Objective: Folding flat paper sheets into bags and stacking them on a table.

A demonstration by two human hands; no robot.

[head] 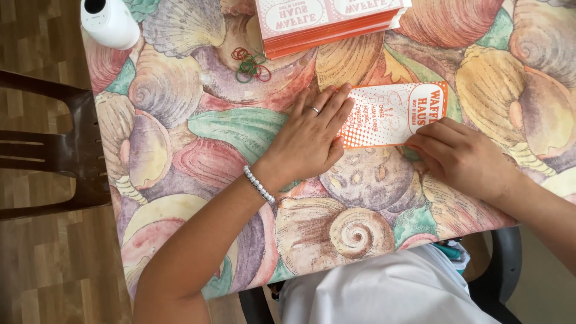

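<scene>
I saw a stack of orange-and-white flat paper packets (330,21) at the far table edge, a small heap of coloured rubber bands (251,65) just left of it, and a white rounded device (110,22) at the corner of the seashell-patterned tablecloth (180,150). The orange-and-white printed paper sleeve (390,114) lay flat mid-table; my left hand (312,135) pressed it with fingers spread flat, my right hand (459,157) curled loosely on its near right edge.

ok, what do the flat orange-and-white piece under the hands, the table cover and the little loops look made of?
Flat piece: looks like thin printed paper or card, matte, lying flat under the left hand and right hand. Table cover: seashell print with a slight sheen, probably vinyl or oilcloth, possibly fabric. Loops: thin red and green rings in a loose pile, likely rubber bands.
</scene>
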